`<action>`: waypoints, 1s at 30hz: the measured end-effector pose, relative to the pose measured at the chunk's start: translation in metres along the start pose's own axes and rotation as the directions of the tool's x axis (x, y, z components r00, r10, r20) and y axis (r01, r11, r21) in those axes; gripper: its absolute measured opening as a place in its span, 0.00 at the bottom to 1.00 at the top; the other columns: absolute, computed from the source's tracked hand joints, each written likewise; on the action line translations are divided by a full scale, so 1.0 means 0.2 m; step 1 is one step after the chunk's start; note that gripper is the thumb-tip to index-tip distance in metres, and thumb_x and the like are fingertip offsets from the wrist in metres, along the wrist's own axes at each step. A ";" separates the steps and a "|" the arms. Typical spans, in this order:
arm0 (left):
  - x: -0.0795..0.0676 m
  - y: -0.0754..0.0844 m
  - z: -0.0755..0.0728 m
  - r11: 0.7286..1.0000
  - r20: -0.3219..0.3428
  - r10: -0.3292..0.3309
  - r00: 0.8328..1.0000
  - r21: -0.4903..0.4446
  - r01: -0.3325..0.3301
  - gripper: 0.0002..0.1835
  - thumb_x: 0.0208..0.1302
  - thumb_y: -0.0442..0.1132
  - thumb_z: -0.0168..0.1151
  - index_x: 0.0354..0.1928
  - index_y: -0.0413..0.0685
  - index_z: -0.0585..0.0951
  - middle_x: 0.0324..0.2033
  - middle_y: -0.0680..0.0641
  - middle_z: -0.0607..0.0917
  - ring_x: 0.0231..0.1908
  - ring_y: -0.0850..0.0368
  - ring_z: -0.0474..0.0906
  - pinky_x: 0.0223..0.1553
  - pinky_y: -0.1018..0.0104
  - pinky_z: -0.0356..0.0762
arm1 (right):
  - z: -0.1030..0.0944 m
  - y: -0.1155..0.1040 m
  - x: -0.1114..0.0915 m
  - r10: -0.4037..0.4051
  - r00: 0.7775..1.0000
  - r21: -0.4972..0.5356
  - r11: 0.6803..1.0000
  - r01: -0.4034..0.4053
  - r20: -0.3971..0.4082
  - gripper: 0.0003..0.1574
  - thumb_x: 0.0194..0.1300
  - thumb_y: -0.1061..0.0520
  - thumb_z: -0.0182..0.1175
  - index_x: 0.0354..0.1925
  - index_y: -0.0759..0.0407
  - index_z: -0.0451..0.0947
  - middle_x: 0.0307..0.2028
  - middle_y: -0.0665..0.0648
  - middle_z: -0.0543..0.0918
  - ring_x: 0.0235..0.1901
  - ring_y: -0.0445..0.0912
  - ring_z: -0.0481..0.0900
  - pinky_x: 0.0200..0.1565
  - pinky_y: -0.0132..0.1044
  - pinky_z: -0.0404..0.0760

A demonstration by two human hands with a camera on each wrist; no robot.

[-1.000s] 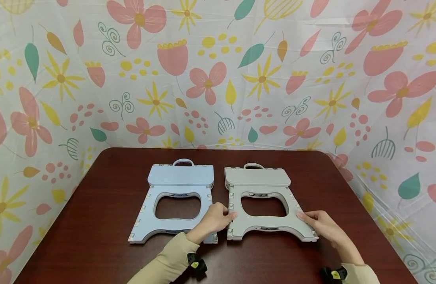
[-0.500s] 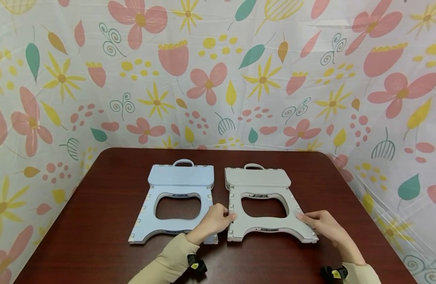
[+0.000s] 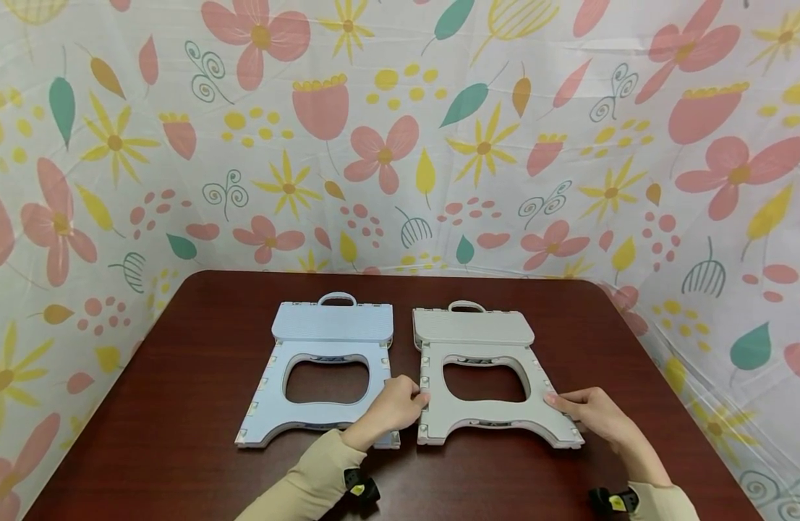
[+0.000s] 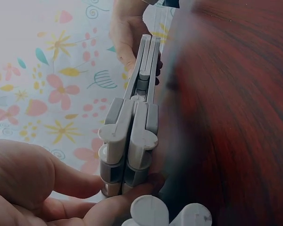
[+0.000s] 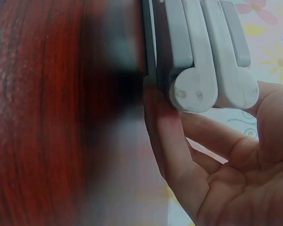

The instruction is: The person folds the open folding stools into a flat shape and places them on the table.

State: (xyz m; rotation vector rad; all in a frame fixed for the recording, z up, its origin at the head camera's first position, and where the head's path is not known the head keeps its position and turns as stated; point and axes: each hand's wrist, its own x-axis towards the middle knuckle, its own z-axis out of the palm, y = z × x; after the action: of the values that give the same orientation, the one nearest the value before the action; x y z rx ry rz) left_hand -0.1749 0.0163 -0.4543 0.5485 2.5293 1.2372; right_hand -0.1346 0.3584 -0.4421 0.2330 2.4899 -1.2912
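Observation:
A folded grey-white step stool (image 3: pixel 478 412) lies on the right, its handle pointing away from me. My left hand (image 3: pixel 398 405) pinches its left edge, thumb on top and fingers beneath, as the left wrist view shows. At the opposite edge, my right hand (image 3: pixel 598 416) grips the same stool with the thumb on its upper face. Its fingers (image 5: pixel 172 136) reach under the hinged edge in the right wrist view. To the left lies a folded light-blue step stool (image 3: pixel 331 322); my left wrist and hand pass over its near right corner, hiding part of it.
Both stools are on a dark red-brown wooden table (image 3: pixel 179 405). A white cloth with a flower print (image 3: pixel 400 217) hangs behind and at both sides. Only a narrow gap separates the two stools.
The left thumb has drawn back slightly toward the grey-white stool's edge. That stool's near right corner sits slightly lower. The blue stool has stayed in place.

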 end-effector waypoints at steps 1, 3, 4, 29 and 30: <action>0.00 0.00 0.00 1.000 -0.001 0.003 1.000 0.006 -0.003 0.26 0.65 0.39 0.52 0.09 0.55 0.59 0.06 0.58 0.55 0.09 0.64 0.50 0.15 0.72 0.52 | 0.00 0.00 0.00 -0.001 1.000 0.004 1.000 0.001 0.006 0.37 0.64 0.46 0.55 0.53 0.81 0.68 0.36 0.59 0.84 0.30 0.43 0.82 0.32 0.36 0.80; 0.00 0.00 0.00 1.000 0.000 0.002 1.000 0.015 -0.002 0.26 0.65 0.38 0.52 0.09 0.55 0.58 0.06 0.58 0.55 0.09 0.64 0.50 0.15 0.72 0.52 | 0.00 0.00 0.00 0.001 1.000 0.004 1.000 -0.001 0.014 0.38 0.64 0.46 0.55 0.53 0.81 0.67 0.37 0.60 0.84 0.30 0.43 0.82 0.32 0.37 0.80; 0.00 0.01 0.00 1.000 -0.001 0.002 1.000 0.019 -0.002 0.26 0.65 0.38 0.52 0.09 0.55 0.58 0.06 0.58 0.55 0.09 0.64 0.50 0.15 0.73 0.52 | 0.00 0.00 0.00 0.002 1.000 0.003 1.000 -0.002 0.017 0.38 0.64 0.46 0.55 0.54 0.81 0.67 0.38 0.61 0.83 0.31 0.43 0.82 0.33 0.37 0.81; 0.00 0.03 0.00 0.988 -0.040 0.012 0.999 0.153 -0.006 0.28 0.63 0.38 0.54 0.06 0.55 0.59 0.04 0.59 0.55 0.09 0.65 0.54 0.16 0.74 0.55 | 0.00 -0.01 0.00 0.045 0.999 -0.039 0.998 -0.044 0.013 0.41 0.62 0.45 0.57 0.54 0.81 0.66 0.42 0.62 0.81 0.36 0.44 0.81 0.37 0.40 0.81; 0.00 0.03 0.00 0.989 -0.036 0.012 0.999 0.149 -0.006 0.28 0.64 0.38 0.54 0.06 0.55 0.58 0.04 0.59 0.55 0.08 0.65 0.53 0.15 0.74 0.54 | 0.00 -0.01 0.00 0.045 0.999 -0.039 0.998 -0.045 0.012 0.41 0.62 0.44 0.57 0.54 0.81 0.66 0.43 0.63 0.81 0.36 0.44 0.80 0.38 0.41 0.81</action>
State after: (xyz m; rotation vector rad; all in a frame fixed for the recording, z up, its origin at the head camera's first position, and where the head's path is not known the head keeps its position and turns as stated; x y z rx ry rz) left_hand -0.1730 0.0194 -0.4495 0.5754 2.6685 1.0769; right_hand -0.1358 0.3577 -0.4411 0.2687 2.4817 -1.2216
